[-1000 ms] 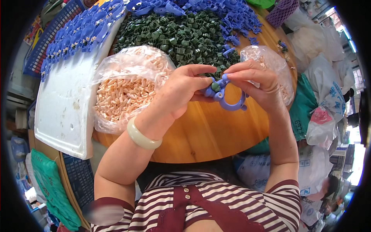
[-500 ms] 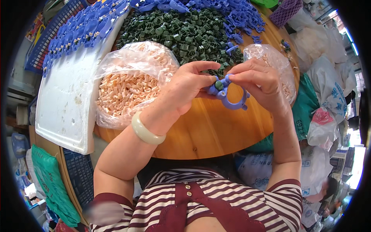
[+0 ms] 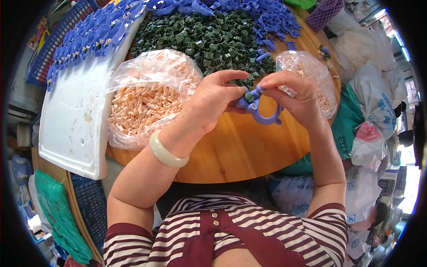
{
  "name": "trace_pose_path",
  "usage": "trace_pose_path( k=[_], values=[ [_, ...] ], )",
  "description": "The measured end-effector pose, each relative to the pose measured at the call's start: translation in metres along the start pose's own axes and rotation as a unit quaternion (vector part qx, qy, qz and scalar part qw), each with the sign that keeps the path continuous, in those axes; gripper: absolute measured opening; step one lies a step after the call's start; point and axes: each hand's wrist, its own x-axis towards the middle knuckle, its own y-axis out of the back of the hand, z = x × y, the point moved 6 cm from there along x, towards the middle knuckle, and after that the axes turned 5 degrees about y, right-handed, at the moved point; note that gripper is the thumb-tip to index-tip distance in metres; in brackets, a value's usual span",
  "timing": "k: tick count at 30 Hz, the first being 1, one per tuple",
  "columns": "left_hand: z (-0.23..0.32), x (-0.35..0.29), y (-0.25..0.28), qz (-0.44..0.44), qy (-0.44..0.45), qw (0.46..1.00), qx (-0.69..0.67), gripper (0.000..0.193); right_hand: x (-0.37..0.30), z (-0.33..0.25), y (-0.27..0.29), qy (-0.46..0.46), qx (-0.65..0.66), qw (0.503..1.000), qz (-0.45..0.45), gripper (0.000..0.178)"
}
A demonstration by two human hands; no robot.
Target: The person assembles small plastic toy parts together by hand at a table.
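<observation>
Both hands hold one blue plastic ring-shaped part [image 3: 268, 120] above the round table's wood top. A dark green plastic piece [image 3: 249, 97] sits in its upper left side. My left hand [image 3: 216, 95] pinches the blue part's left side between thumb and fingers. The thumb and fingertips of my right hand [image 3: 293, 91] close on a knob at the top of the ring; anything small between those fingertips is hidden. Just beyond the hands spreads a heap of dark green plastic pieces [image 3: 200, 42]. Left of my left hand lies an open clear bag of small pale peach pieces [image 3: 144, 107].
Rows of blue parts [image 3: 95, 33] lie on a white foam board [image 3: 71, 115] at the left. More blue parts [image 3: 278, 20] are heaped at the back. A second bag of pale pieces [image 3: 322, 89] stands right. Filled plastic bags [image 3: 373, 93] crowd the right side of the wooden table [image 3: 222, 155].
My right hand's fingers have shifted slightly at the top of the ring. My left hand keeps its grip, and the ring has barely moved. The whole view has shifted slightly.
</observation>
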Motion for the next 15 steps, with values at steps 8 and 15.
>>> trace_pose_path(
  k=[8, 15],
  values=[
    [-0.0002, 0.0009, 0.0038, 0.008, 0.027, 0.999, -0.017, 0.032, 0.0042, -0.0077, -0.0027, -0.025, -0.059, 0.998, -0.029, 0.019],
    [-0.0022, 0.0018, 0.0034, -0.003, 0.043, 0.999, -0.029, 0.032, 0.0065, -0.0114, -0.0018, 0.023, -0.097, 0.993, -0.055, 0.02]
  ],
)
